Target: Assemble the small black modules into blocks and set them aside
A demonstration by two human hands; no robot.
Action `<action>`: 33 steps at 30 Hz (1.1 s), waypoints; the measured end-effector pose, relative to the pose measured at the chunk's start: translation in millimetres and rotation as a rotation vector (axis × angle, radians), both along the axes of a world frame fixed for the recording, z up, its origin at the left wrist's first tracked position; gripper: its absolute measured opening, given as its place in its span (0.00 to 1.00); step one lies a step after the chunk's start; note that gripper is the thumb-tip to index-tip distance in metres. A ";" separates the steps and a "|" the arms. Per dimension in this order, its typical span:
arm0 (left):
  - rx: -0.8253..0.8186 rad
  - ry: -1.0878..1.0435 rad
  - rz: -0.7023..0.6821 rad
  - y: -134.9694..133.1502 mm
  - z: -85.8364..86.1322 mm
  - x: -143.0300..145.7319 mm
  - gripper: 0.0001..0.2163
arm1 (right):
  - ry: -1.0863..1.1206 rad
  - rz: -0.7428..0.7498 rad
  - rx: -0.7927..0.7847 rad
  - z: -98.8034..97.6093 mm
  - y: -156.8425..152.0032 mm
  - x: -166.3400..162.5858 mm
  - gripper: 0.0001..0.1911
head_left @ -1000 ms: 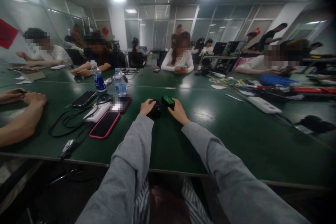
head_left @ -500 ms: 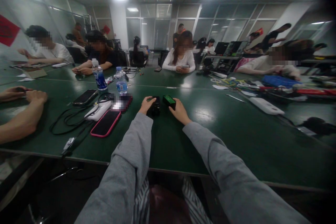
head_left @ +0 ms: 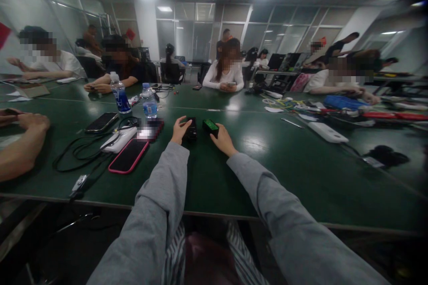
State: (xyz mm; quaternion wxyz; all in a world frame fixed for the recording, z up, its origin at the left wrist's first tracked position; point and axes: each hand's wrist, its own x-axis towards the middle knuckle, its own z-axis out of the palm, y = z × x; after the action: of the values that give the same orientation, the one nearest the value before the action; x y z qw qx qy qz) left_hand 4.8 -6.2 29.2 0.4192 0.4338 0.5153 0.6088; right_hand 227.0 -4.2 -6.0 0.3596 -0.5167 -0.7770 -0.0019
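Observation:
Two small black things lie near each other on the green table (head_left: 277, 178) in front of me. My left hand (head_left: 179, 131) is at the left side of a black block-shaped device (head_left: 191, 130). Its thumb reaches the device's edge while the fingers are spread apart from it. To the right, my right hand (head_left: 224, 140) grips a black box with a green, patterned top (head_left: 210, 125), thumb on the near side; the fingers behind are partly hidden. A slim gap separates the two black things.
Left of my hands lie a pink-edged phone (head_left: 129, 156), a white power strip (head_left: 118, 139) with black cables, and another phone (head_left: 101, 122). Two bottles (head_left: 149, 104) stand behind. Another person's arm (head_left: 23, 142) rests far left. A white power strip (head_left: 327, 132) and tangled cables lie right.
My left hand's fingers have opened a little and drawn away from the black device. The right hand keeps its grip on the green-topped box. The whole view has shifted slightly.

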 end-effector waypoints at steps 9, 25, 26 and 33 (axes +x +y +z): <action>-0.092 0.026 -0.054 2.2 -8.0 1.8 0.29 | 0.004 -0.006 0.005 -1.9 1.3 1.5 0.30; 0.029 0.227 -0.045 15.1 -20.8 7.1 0.20 | 0.003 -0.068 -0.089 -4.2 4.4 0.4 0.31; 0.039 0.211 -0.047 17.5 -22.1 6.4 0.19 | 0.007 -0.069 -0.093 -4.0 4.3 0.3 0.31; 0.097 0.166 -0.090 28.1 -30.5 3.4 0.17 | 0.018 -0.066 -0.083 -4.1 3.7 0.6 0.31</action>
State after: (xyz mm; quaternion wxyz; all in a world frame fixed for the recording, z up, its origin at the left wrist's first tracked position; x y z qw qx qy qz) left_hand 8.1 21.8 -1.3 0.3804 0.5252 0.4982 0.5756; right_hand 227.7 -0.4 -10.1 0.3444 -0.5567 -0.7556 0.0232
